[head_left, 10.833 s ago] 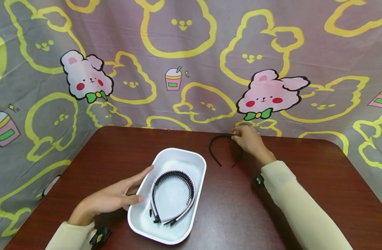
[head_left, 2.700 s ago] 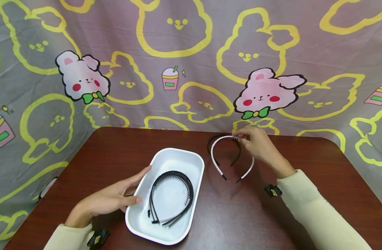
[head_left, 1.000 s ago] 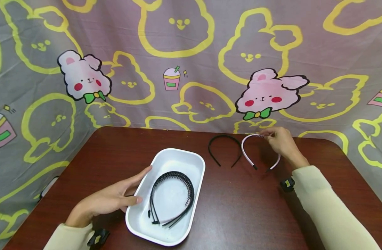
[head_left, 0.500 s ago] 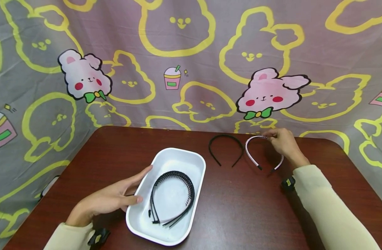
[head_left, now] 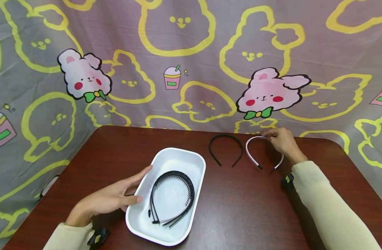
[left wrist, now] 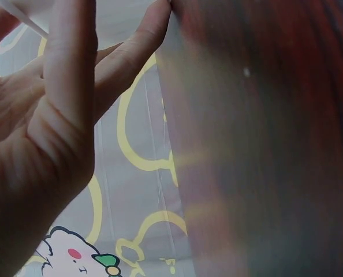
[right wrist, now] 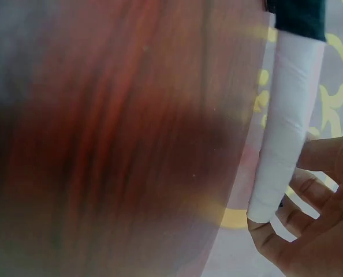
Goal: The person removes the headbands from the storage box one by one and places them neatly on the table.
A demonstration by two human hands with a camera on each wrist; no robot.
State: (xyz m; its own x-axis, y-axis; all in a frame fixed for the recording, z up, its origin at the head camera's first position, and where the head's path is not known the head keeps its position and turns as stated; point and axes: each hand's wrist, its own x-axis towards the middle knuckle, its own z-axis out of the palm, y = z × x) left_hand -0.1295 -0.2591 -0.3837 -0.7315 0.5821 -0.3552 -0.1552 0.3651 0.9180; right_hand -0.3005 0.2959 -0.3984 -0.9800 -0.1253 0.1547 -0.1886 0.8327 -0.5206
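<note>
At the left rim of the white tray (head_left: 135, 222), my left hand (head_left: 106, 201) holds on, thumb tip over the edge; its lower fingers are partly hidden. Inside the tray lie several stacked headbands (head_left: 191, 187), black ones on top and a pale one partly visible beneath. On the far right of the table, my right hand (head_left: 283, 142) pinches the upper right of a pale pink headband (head_left: 249, 152) with a toothed inner edge and black tips. Just left of it a black headband (head_left: 210, 149) lies with its ends facing me. The right wrist view shows fingers behind the pink band (right wrist: 284, 115).
The dark brown wooden table (head_left: 234, 215) meets a patterned cloth curtain (head_left: 194, 69) along its back edge. A small white object (head_left: 50, 187) shows partly past the table's left edge.
Earlier my right hand was at the black headband; then it brought the pink one out of the tray, over the black one and rightward beside it. In the last half second hardly anything moves.
</note>
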